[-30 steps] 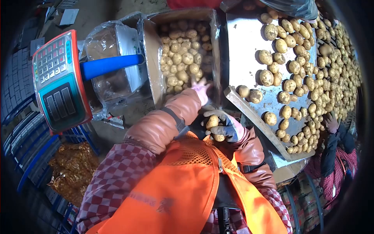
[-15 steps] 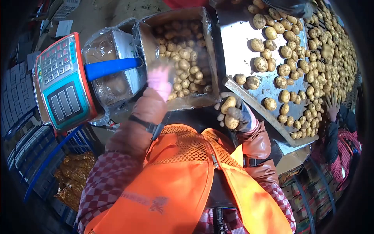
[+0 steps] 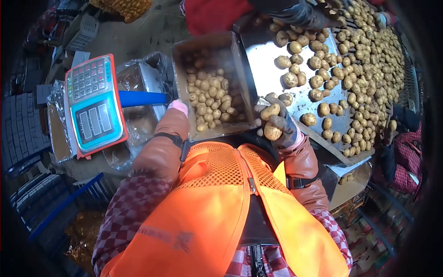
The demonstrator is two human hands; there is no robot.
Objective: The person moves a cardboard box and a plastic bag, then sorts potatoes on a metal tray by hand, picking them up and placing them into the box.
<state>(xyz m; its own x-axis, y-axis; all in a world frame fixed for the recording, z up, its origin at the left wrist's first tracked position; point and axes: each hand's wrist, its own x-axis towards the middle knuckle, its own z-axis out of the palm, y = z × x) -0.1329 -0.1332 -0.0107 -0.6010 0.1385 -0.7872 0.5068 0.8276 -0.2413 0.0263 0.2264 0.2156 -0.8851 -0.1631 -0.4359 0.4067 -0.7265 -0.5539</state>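
Observation:
An open cardboard box (image 3: pixel 180 85) with many potatoes (image 3: pixel 210 97) inside stands in front of me. At its left side is my left hand (image 3: pixel 178 107), with a pink cuff; its fingers are hidden beside the box wall. My right hand (image 3: pixel 282 127), in a dirty glove, holds potatoes (image 3: pixel 272 132) near the box's right front corner. Right of that hand, a metal tray (image 3: pixel 300 107) carries many loose potatoes and has a raised edge slanting toward the lower right.
A scale (image 3: pixel 94 104) with keypad and display stands left, a blue post beside it over plastic-lined boxes. Potatoes heap at the right. A co-worker's dark sleeve (image 3: pixel 295 13) reaches over the tray's far end; another person (image 3: pixel 406 157) is at the right edge.
My left hand has moved from over the box's potatoes to its left wall. The box appears shifted and turned in view. My right hand still holds potatoes. The person's hand at right has moved lower.

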